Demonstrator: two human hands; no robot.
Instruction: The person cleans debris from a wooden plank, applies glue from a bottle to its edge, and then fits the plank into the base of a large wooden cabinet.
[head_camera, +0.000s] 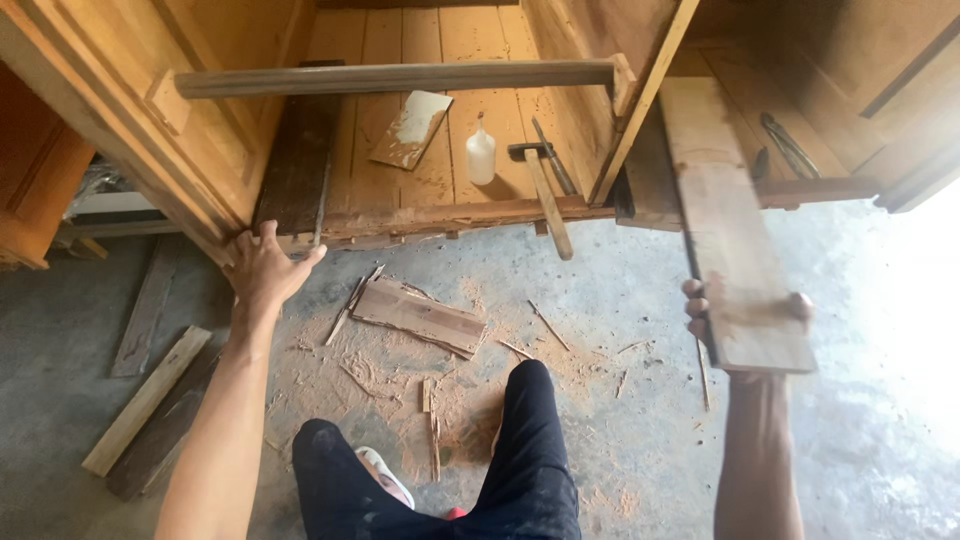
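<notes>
Your left hand (262, 268) is spread wide, fingers splayed, pressing against the lower front corner of the wooden cabinet (215, 130) that lies open before you; it holds nothing. Just right of that hand runs a dark, worn plank (298, 165) set along the cabinet's inner edge.

Your right hand (745, 325) is closed around the near end of a long pale board (725, 230), fingers showing at its left edge and the thumb at its right. That board reaches away from you, its far end lying over the cabinet's front edge, right of the slanted upright slat (640, 105).

Inside the cabinet, on its plank bottom, you can see a small white plastic bottle (481, 155) standing upright, a flat scrap of wood with a whitish smear (412, 128) to its left, and a hammer (545, 195) to its right, its handle sticking out over the front edge. A round-edged rail (395, 78) spans the opening above them. Further right, a metal tool (785, 145) lies in the next compartment; its kind is hard to tell.

On the concrete floor (620, 440) between your hands lies a short offcut board (420, 315) amid sawdust and splinters. Two planks (145, 405) lie at the far left. Your knees in black trousers (520, 450) sit at the bottom edge.
</notes>
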